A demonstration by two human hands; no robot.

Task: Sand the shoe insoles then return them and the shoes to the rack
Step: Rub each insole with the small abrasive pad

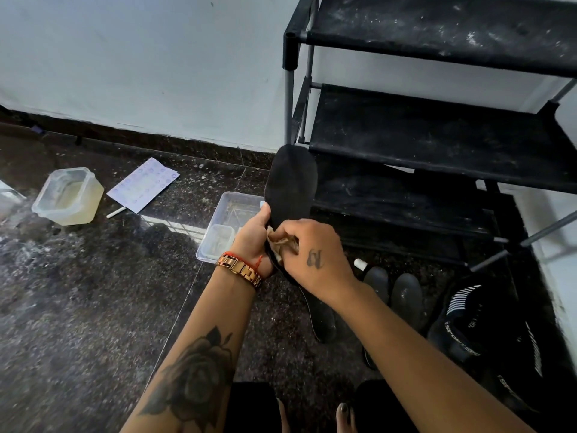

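Seen from above, two bare forearms reach forward over a dark speckled floor [78, 307]. The left hand [254, 237], with a gold watch [239, 270] at the wrist, has its fingers curled round the edge of a black insole [292, 185], holding it up with the toe end pointing away. The right hand [315, 256] lies over the insole's lower half, its fingers bent and pressing a crumpled tan piece of sandpaper [279, 242] against the surface. Just behind the insole stands a black shoe rack [437, 132], its fabric shelves dusted with white specks. Under the right forearm a second insole [323, 320] lies on the floor, with two black shoes [406, 295] just beside it and a black bag with white lettering [487, 332] further right. Behind the left hand sits a clear plastic tray [226, 220]. Further left are a clear tub [68, 196], a printed sheet [143, 184] and a small white stick [116, 211].
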